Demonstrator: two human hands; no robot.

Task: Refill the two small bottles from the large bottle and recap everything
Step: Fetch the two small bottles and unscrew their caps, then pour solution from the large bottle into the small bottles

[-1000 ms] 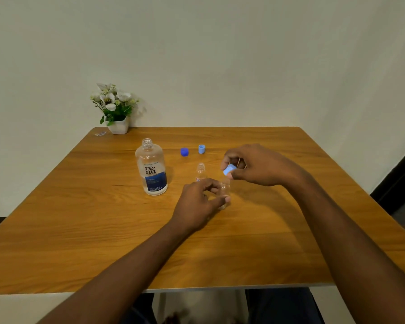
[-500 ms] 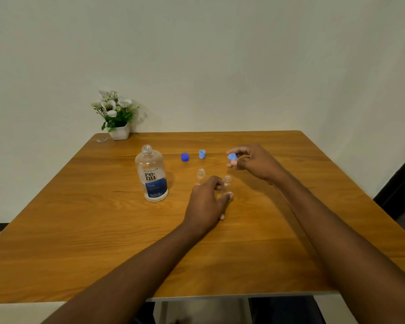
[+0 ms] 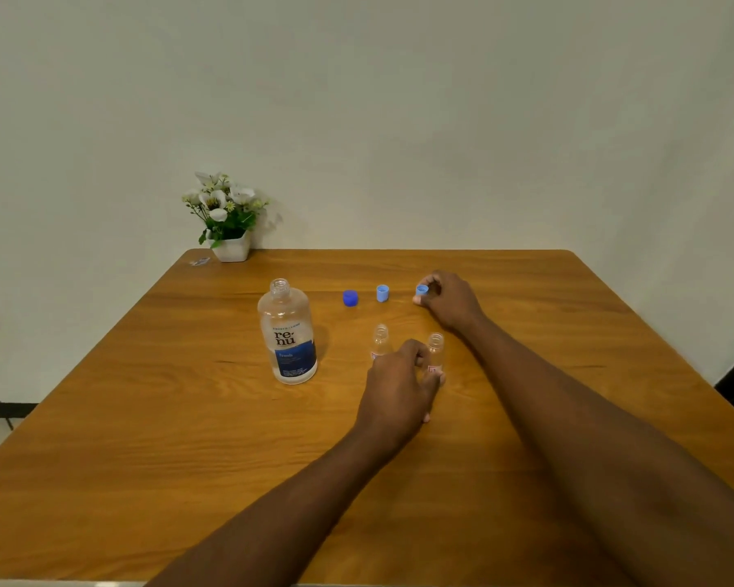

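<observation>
The right hand (image 3: 446,299) has carried the pale cap (image 3: 421,289) out to the counter (image 3: 145,417), still pinching it, while the left hand (image 3: 399,387) grips the open small bottle (image 3: 435,347), probably light and tippy, by its lower body.

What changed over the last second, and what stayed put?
The right hand carried the small light blue cap it pinches away from the uncapped small clear bottle, toward the wooden table's far side, beside the other caps; it has not let go. The left hand still holds that bottle. The second small bottle, large clear bottle, dark blue cap and other light blue cap stayed put.
</observation>
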